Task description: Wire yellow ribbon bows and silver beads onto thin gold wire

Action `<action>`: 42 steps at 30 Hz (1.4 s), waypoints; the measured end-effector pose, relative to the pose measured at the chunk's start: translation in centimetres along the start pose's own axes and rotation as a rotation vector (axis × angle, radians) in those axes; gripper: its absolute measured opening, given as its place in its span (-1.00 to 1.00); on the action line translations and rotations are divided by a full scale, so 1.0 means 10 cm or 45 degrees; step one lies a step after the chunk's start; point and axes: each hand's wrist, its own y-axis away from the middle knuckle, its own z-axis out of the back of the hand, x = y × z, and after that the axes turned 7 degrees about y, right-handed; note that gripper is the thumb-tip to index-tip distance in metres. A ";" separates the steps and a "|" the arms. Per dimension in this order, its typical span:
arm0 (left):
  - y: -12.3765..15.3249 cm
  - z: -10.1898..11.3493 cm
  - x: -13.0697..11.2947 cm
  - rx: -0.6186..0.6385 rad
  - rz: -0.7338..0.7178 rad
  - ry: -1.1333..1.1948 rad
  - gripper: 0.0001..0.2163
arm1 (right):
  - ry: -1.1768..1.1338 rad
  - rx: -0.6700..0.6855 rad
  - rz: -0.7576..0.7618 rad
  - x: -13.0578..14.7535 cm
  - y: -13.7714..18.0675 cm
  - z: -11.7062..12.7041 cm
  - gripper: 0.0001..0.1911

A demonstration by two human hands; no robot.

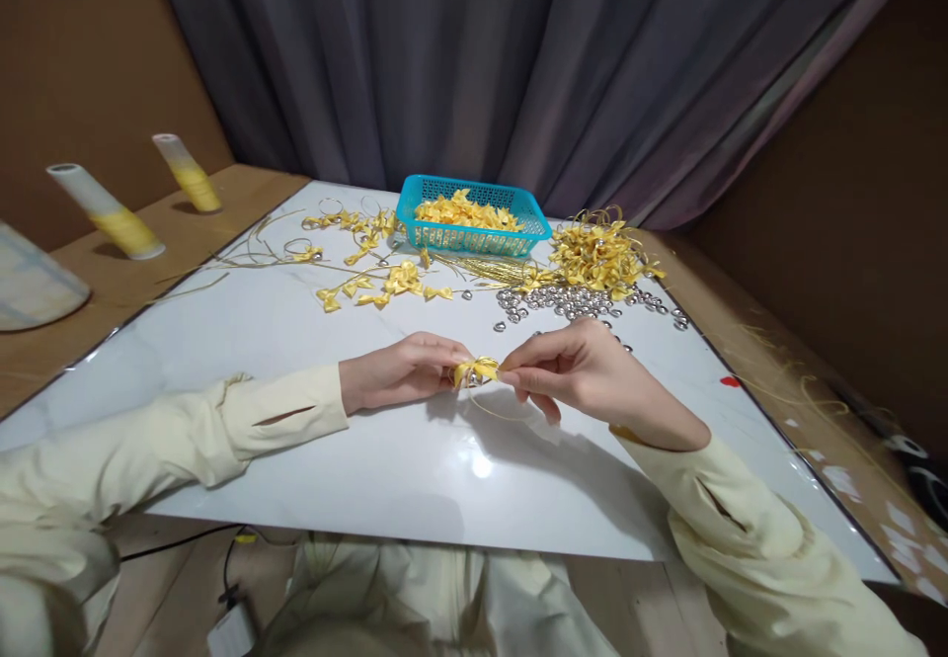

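Between my two hands, above the white tabletop [311, 469], is a yellow ribbon bow [466, 372] with a gold cord looped around it and a small silvery piece at its middle. My left hand [407, 370] pinches the bow from its left side. From the right, my right hand [570, 370] has thumb and forefinger closed at the bow's right end, on the ribbon or the cord; which one I cannot tell. A thin loop of gold cord [493, 415] hangs below the bow toward the right hand.
Behind my hands stands a blue basket [409, 232] of yellow bows. A heap of corded bows [599, 257] and scattered silver bells or beads [563, 301] lie to its right. Loose bows [404, 279] and gold cords spread leftward. Yellow thread cones [125, 230] stand at left.
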 end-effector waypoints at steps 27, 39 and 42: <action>0.00 -0.01 -0.02 0.085 -0.041 0.111 -0.87 | -0.208 -0.134 0.087 -0.06 -0.01 -0.08 -0.81; 0.01 0.00 -0.01 0.066 -0.039 0.147 -0.86 | -0.208 -0.145 0.106 -0.06 -0.02 -0.09 -0.81; 0.02 -0.01 -0.02 0.053 -0.038 0.113 -0.87 | -0.201 -0.137 0.069 -0.03 -0.02 -0.09 -0.82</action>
